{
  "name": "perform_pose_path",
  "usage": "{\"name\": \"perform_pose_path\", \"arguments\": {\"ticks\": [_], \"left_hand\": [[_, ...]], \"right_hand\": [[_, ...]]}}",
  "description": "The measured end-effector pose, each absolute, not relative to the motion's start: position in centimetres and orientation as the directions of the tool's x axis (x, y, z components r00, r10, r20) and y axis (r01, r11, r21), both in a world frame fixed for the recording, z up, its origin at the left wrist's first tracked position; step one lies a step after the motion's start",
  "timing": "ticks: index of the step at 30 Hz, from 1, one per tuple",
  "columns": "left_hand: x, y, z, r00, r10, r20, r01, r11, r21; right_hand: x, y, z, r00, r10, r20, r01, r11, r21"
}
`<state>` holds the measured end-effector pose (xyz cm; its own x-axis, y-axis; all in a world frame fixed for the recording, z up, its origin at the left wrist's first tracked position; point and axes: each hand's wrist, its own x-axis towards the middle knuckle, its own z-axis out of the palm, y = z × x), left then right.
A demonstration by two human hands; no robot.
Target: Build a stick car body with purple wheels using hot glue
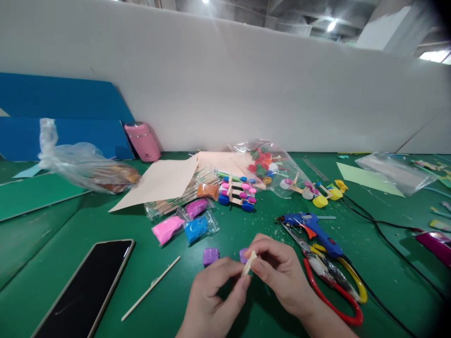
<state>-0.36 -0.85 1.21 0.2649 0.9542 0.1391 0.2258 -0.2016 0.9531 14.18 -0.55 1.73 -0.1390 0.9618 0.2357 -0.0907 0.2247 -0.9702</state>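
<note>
Between my two hands is a short pale wooden stick piece [249,264], pinched at both ends. My left hand [219,298] grips its lower end with thumb and forefinger. The upper end is held in the closed fingers of my right hand [276,267]. Just beyond my left fingers sits a purple clay-like block [211,256]; a second purple piece [243,255] is partly hidden behind my right fingers. A long thin wooden stick [151,288] lies on the green table to the left of my hands.
On the right lie a blue glue gun [313,229], red-handled pliers [331,288] and a black cord [384,253]. A phone [86,286] lies at left. Beyond are clay packets [196,228], a small assembled model [237,192], and a bag of coloured caps [262,164].
</note>
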Motion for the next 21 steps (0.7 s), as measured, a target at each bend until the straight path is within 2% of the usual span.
{"name": "perform_pose_path", "arguments": {"ticks": [5,8,11,14,18,21], "left_hand": [[-0.44,-0.91,1.16,0.267,0.956,0.118,0.212,-0.178,0.961],[-0.61,-0.92,1.08,0.297,0.952,0.073,0.15,-0.123,0.981],[-0.72,-0.84,1.09,0.35,0.936,-0.042,-0.019,0.052,0.998],[-0.6,-0.72,1.21,0.397,0.907,-0.14,-0.185,0.228,0.956],[-0.32,-0.72,1.22,0.398,0.89,-0.223,-0.3,0.356,0.885],[-0.33,-0.72,1.09,0.398,0.876,-0.272,-0.354,0.421,0.835]], "right_hand": [[14.25,-0.52,1.56,-0.145,0.961,0.234,-0.085,0.224,-0.971],[14.36,-0.44,1.26,-0.144,0.972,0.185,-0.11,0.17,-0.979],[14.38,-0.31,1.1,-0.201,0.973,0.115,-0.179,0.079,-0.981],[14.27,-0.23,1.16,-0.282,0.957,0.068,-0.251,-0.005,-0.968],[14.18,-0.32,1.14,-0.311,0.949,0.048,-0.271,-0.04,-0.962],[14.22,-0.4,0.9,-0.285,0.958,-0.022,-0.259,-0.099,-0.961]]}}
